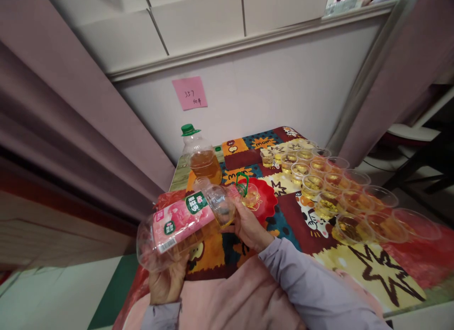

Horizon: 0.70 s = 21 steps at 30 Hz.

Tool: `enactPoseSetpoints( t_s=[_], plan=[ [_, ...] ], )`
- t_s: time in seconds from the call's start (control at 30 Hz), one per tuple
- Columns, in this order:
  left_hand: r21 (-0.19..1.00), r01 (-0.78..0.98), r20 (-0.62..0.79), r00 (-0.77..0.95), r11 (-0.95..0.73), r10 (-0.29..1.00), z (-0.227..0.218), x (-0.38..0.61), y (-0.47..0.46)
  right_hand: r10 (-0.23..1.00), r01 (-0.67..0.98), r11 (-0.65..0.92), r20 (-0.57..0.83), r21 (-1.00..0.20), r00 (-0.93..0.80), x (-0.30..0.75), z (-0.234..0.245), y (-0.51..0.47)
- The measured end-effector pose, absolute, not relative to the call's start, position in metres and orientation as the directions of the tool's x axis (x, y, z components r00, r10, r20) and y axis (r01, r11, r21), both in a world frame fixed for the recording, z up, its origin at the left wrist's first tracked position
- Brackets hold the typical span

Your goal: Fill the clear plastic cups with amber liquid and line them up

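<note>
My left hand (166, 280) grips the base of a large clear bottle with a pink label (184, 221), which is tipped almost level with its neck to the right. My right hand (248, 226) is closed around a small clear plastic cup (251, 196) at the bottle's mouth; yellow liquid sits in the cup. The cup hangs over a red scalloped plate (267, 202) on a colourful patterned tablecloth (354, 259). A green cap ring dangles at the bottle's neck.
A second bottle with a green cap (198, 155), partly full of amber liquid, stands at the back left. Several filled clear cups (329, 188) form rows along the right. A pink sticky note (190, 92) is on the wall behind; curtains hang either side.
</note>
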<state>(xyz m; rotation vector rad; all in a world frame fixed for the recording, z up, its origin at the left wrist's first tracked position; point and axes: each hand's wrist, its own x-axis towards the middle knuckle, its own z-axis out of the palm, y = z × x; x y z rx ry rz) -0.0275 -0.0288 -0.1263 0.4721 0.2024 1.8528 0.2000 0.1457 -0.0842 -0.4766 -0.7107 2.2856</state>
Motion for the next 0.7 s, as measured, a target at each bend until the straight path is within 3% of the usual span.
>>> enactPoseSetpoints(
  t_s=[0.47,0.7],
  plan=[
    [0.4,-0.855,0.273,-0.232,-0.33,0.934,-0.124,-0.025,-0.026,0.695,-0.493,-0.608,-0.118,-0.622,-0.709,0.2,-0.087,0.147],
    [0.402,-0.813,0.225,-0.357,-0.42,0.907,-0.114,-0.011,-0.024,0.705,-0.502,-0.611,-0.133,-0.612,-0.696,0.2,-0.084,0.146]
  ],
)
